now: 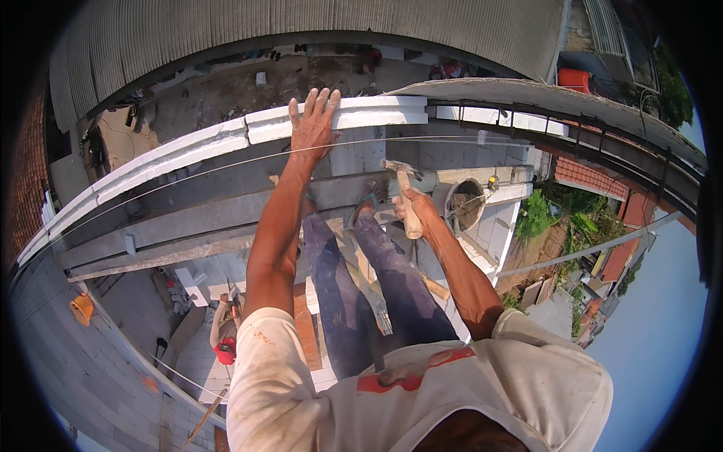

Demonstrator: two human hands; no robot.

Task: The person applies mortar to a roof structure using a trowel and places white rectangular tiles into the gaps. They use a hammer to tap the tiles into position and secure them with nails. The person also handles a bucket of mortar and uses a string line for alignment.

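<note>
My left hand (312, 126) lies on top of a white wall block (373, 113), fingers stretched out over its far edge. This block ends a long row of white blocks (188, 151) that curves away to the left. In my right hand (420, 209) is a claw hammer (409, 197), gripped by its pale wooden handle. The hammer's metal head points away from me and is apart from the block. A thin string line (361, 140) runs along the near side of the row, passing by my left wrist.
I stand high on a narrow plank (181, 215). A mortar bucket (467, 202) sits to the right of the hammer. Beyond the wall are a drop to a yard (279, 83) and a corrugated roof (301, 19). Below left, a person in a red cap (225, 351) stands near an orange bucket (81, 309).
</note>
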